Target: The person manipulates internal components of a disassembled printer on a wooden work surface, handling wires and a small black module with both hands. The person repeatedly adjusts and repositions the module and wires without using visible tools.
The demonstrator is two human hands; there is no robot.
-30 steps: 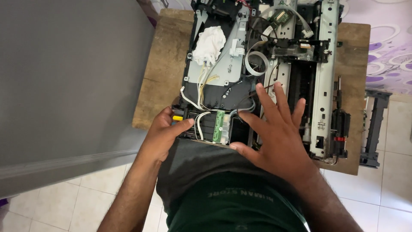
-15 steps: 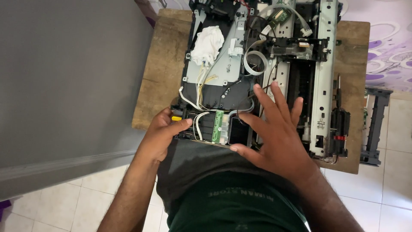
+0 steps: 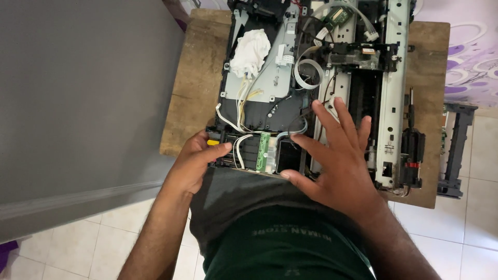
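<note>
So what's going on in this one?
A person stands over an opened printer with its cover off, set on a small wooden table. The left hand grips the near left corner of the chassis by a yellow tab. The right hand lies flat with fingers spread over the near middle, beside a small green board. A crumpled white cloth sits inside at the far left.
</note>
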